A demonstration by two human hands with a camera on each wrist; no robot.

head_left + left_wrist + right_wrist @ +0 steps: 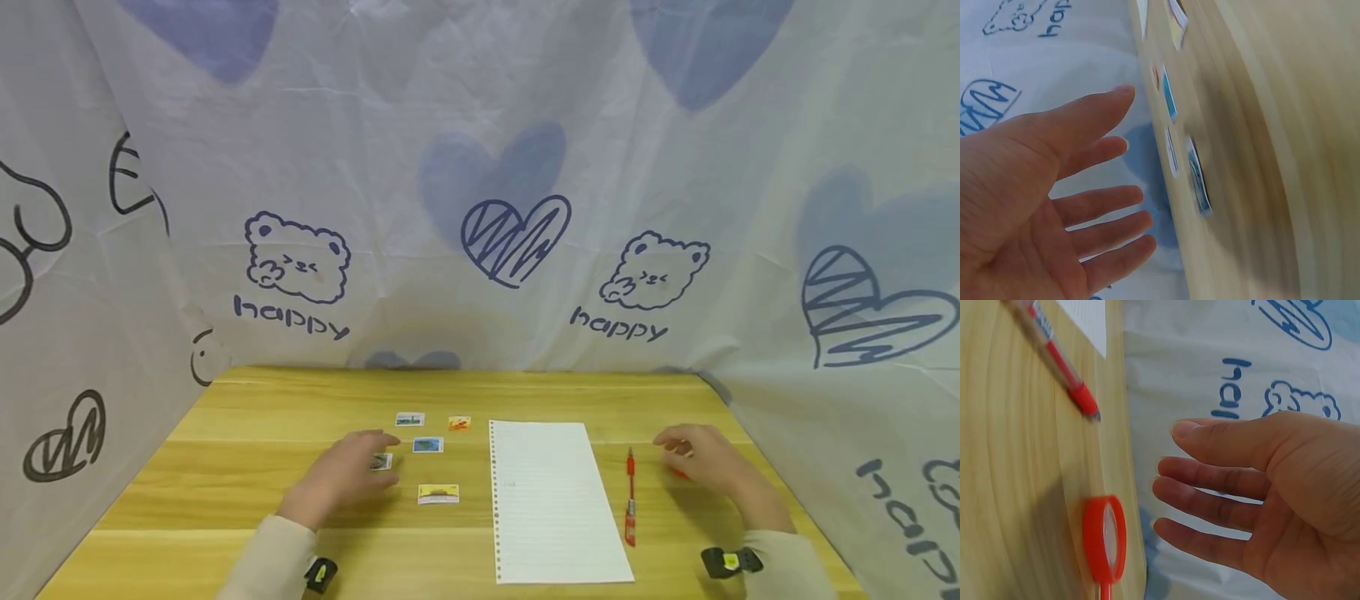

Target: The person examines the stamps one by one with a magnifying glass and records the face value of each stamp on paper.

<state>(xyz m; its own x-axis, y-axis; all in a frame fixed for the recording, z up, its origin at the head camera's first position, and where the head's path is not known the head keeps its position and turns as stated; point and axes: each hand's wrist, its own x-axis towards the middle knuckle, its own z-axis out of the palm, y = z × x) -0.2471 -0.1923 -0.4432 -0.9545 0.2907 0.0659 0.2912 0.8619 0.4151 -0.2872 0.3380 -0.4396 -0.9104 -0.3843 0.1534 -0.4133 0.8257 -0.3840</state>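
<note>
Hovering over grained wood (412, 550): hands (341, 473) near rectangular picture cards (438, 494), red-rimmed magnifier (1099, 540).

The magnifier (1093, 540) is red, the paper (558, 508) lined white.

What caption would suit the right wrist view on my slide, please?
An empty right hand hovers above a table with a red magnifier, a pen and paper.

I work in a screened booth (142, 325), its wider setting indeterminate, where pale sheeting (405, 100) printed with hearts (516, 242), bear faces (298, 260) and "happy" (291, 317) encloses a wood-grain table (247, 417) along back and sides.
</note>
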